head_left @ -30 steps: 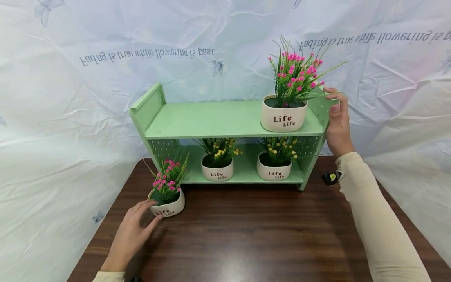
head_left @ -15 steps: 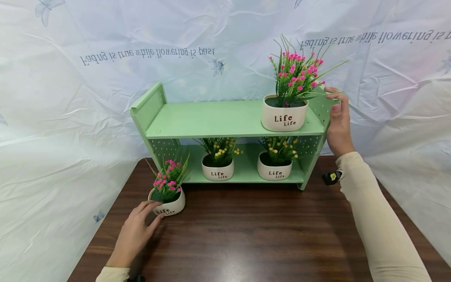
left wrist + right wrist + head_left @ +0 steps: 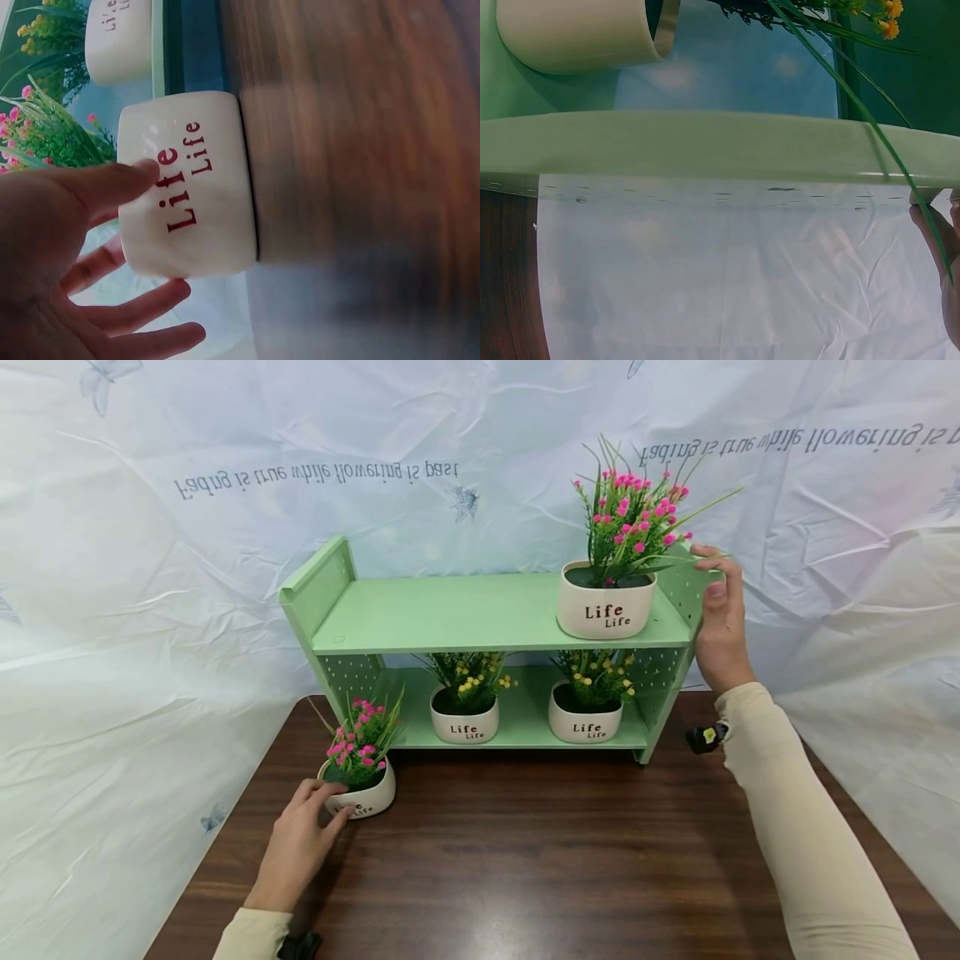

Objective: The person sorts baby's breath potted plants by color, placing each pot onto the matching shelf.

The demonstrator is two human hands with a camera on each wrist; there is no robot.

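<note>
My left hand (image 3: 300, 837) is at a white oval pot of pink artificial flowers (image 3: 369, 798) on the table, left of the green shelf's front. In the left wrist view the thumb presses the lettered face of the pot (image 3: 214, 240), with one finger behind its rim and the others spread beside its end. My right hand (image 3: 722, 631) grips the upper edge of the right side panel of the green two-tier shelf (image 3: 442, 610); the right wrist view shows its fingers (image 3: 946, 251) at the panel's edge. Another pink-flowered pot (image 3: 603, 614) stands on the top tier's right end.
Two white pots with yellow flowers, a left one (image 3: 463, 727) and a right one (image 3: 585, 725), sit on the lower tier. A dark wood table (image 3: 525, 852) carries the shelf. Pale printed cloth (image 3: 480, 410) hangs behind and on both sides.
My left hand has moved slightly up and right, closing its thumb and fingers onto the pot. My right hand and the shelf stay in place.
</note>
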